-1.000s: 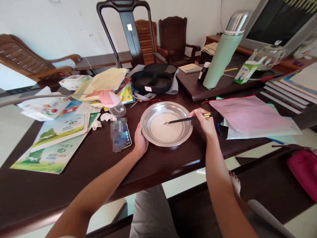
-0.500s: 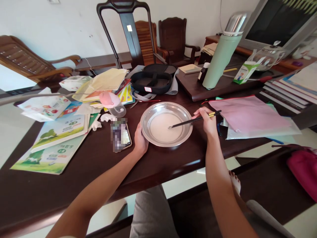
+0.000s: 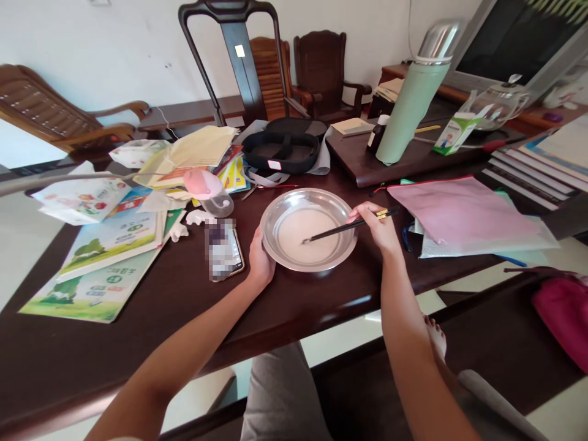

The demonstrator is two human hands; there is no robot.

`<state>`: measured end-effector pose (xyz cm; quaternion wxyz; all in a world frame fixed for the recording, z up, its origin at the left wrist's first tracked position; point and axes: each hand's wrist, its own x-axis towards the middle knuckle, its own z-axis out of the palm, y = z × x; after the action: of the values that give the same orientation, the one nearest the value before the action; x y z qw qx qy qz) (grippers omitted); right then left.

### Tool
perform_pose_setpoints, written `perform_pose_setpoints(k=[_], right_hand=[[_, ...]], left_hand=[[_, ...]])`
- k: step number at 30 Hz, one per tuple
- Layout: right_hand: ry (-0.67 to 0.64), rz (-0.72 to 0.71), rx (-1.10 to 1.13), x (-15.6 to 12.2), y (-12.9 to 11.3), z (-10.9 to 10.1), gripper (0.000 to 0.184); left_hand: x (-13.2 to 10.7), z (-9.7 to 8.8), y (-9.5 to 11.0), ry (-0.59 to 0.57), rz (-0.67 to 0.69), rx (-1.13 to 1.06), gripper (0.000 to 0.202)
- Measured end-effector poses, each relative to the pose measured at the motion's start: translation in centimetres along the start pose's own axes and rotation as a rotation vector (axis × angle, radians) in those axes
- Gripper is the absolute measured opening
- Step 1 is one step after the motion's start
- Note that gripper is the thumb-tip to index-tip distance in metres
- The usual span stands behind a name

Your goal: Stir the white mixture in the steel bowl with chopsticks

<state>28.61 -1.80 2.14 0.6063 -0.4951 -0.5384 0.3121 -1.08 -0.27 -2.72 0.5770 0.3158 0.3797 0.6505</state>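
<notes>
A round, shiny metal bowl (image 3: 342, 253) stands on the dark wooden table (image 3: 294, 306), holding a whitish substance (image 3: 305, 236). My left hand (image 3: 261, 257) grips the bowl's left rim, thumb at the edge and fingers partly hidden beneath it. My right hand (image 3: 374, 223) is closed around black chopsticks (image 3: 333, 231) with gold-coloured bands. They slant down to the left over the bowl's right rim, and their tips touch the white contents near the middle. A phone (image 3: 225, 250) lies left of my left hand, its screen partly pixelated.
Booklets (image 3: 101, 275), tissue packs and a pink-lidded container (image 3: 209, 191) lie to the left. An open black case (image 3: 282, 147) is behind the bowl. On the right are a pink zip folder (image 3: 463, 211), a tall green thermos (image 3: 413, 104) and stacked books (image 3: 537, 171).
My right hand and the chopsticks have shifted slightly left, bringing the tips further across the white contents. My left hand and the bowl have stayed in place.
</notes>
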Motion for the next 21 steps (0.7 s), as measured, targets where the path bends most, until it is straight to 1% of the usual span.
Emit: perform_pose_setpoints(k=[2,5,6,7,11,13,16,17,19,21], right_hand=[[0.012,-0.014,-0.027,0.02,-0.05,0.01,0.057],[0.12,-0.021,-0.022,0.12,0.01,-0.17,0.059],[0.133,-0.014,-0.008,0.11,0.01,-0.2,0.06],[0.122,-0.005,0.005,0.08,-0.01,-0.2,0.06],[-0.017,0.004,-0.002,-0.11,-0.33,0.01,0.061],[-0.002,-0.015,-0.024,-0.07,-0.41,0.01,0.059],[0.104,-0.016,-0.016,0.05,-0.27,-0.17,0.058],[0.117,-0.006,-0.006,0.06,-0.22,-0.2,0.059],[0.081,0.016,0.004,0.0,-0.19,-0.15,0.06],[0.001,0.025,-0.009,-0.08,-0.31,0.02,0.061]], left_hand=[[0.02,-0.02,-0.04,-0.002,0.002,0.005,0.038],[0.06,-0.09,-0.08,0.002,0.001,0.017,0.039],[0.08,-0.11,-0.08,0.0,0.003,0.02,0.039],[0.09,-0.13,-0.09,-0.002,0.006,0.023,0.04],[0.1,-0.11,-0.08,-0.009,0.013,0.021,0.04],[0.08,-0.04,-0.08,-0.004,0.011,0.017,0.039],[0.04,0.03,-0.08,0.01,0.007,0.013,0.039],[0.02,0.04,-0.07,0.012,0.007,0.013,0.039],[0.0,0.01,-0.06,0.01,0.007,0.013,0.039],[0.0,-0.04,-0.04,0.004,0.007,0.015,0.039]])
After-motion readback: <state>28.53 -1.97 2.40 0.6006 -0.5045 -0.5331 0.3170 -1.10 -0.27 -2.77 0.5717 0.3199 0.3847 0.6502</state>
